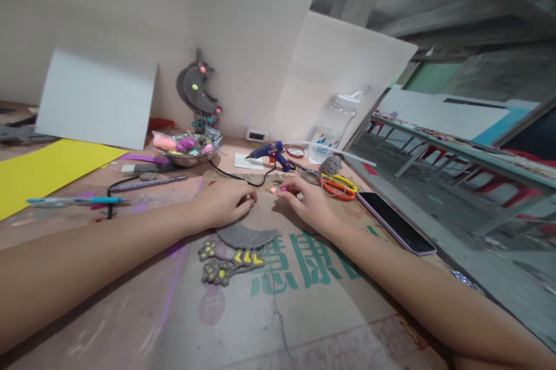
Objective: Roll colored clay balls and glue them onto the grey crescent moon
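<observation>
My right hand pinches a small purple ball between thumb and fingertips. A small pink ball lies just left of those fingertips. My left hand rests on the work surface, loosely curved, thumb and forefinger slightly apart with nothing seen between them. Below it sits a grey yarn-wrapped crescent, partly covered by the hand. Grey paw-shaped pieces with yellow pads and a grey strip with yellow hearts lie nearer to me.
Behind the hands are a blue glue gun with a black cord, orange-and-yellow-handled scissors, grey yarn and a water bottle. A bowl of coloured clay packets, a decorated moon, pens and a phone surround them.
</observation>
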The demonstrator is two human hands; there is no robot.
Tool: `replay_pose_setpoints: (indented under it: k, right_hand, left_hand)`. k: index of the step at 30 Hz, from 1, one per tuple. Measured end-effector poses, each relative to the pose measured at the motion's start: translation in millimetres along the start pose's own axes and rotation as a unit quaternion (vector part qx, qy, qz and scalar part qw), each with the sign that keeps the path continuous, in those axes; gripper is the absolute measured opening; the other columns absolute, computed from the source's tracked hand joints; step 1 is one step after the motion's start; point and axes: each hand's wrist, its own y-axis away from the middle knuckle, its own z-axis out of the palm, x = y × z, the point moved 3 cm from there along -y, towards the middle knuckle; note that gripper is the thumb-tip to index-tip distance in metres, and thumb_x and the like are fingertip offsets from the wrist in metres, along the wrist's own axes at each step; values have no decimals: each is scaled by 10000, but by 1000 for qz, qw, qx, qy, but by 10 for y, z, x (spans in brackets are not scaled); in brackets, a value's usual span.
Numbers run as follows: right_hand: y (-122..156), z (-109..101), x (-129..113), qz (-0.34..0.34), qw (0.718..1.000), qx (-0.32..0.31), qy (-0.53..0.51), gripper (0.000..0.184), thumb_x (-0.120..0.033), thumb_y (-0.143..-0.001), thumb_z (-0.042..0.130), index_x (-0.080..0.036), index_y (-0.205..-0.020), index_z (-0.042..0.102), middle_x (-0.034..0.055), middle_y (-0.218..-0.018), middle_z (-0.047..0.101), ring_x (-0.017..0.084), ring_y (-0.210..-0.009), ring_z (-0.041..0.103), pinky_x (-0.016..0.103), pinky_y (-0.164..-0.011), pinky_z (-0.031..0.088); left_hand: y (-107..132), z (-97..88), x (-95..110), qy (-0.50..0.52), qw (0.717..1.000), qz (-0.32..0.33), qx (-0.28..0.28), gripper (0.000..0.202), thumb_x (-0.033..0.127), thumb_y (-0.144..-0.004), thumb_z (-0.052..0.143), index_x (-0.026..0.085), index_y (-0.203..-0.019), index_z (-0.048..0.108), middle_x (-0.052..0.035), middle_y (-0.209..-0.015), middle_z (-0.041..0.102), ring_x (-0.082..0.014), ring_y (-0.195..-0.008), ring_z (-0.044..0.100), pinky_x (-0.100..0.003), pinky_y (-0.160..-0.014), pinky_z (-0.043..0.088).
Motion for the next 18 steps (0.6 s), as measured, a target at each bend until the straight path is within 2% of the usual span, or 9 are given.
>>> replay_pose_setpoints:
  k: [4, 8, 13, 18]
  right_hand:
    - [-5, -7, -9, -23, 1000, -15, 13, 182, -277, -917, 475, -191, -865, 627, 24, -760, 678, 155, -677, 605, 257, -622, 431]
    - [-10, 0, 1, -37, 999, -6, -7, 170, -219, -922, 458, -197, -941, 625, 42, -894, 704, 162, -790, 635, 268, -713, 459]
    - [-6, 12, 4, -35, 999, 0, -25, 151, -237, -893, 519, -190, -1011, 600, 73, -1015, 685, 174, -834, 628, 284, -726, 473]
    - [-7, -3, -14, -25, 1000, -9, 2, 156, -301, -900, 535, -190, -913, 643, 43, -867, 690, 155, -711, 601, 274, -668, 450]
  left_hand:
    - [2, 12, -8, 1, 1000, -1, 4, 197, 225, -833, 474, 211, -923, 649, -14, -913, 698, -192, -851, 633, -296, -754, 456]
    - [-1, 13, -1, -1, 1000, 4, 5, 186, 218, -830, 479, 211, -914, 646, -10, -903, 698, -188, -838, 632, -291, -733, 450]
    - [-4, 11, -2, -2, 1000, 8, 7, 176, 216, -833, 480, 206, -905, 639, -11, -903, 696, -186, -842, 629, -287, -735, 446]
    - [1, 20, -10, -4, 1000, 7, 8, 183, 217, -832, 484, 212, -915, 647, -11, -906, 699, -182, -843, 630, -283, -731, 446]
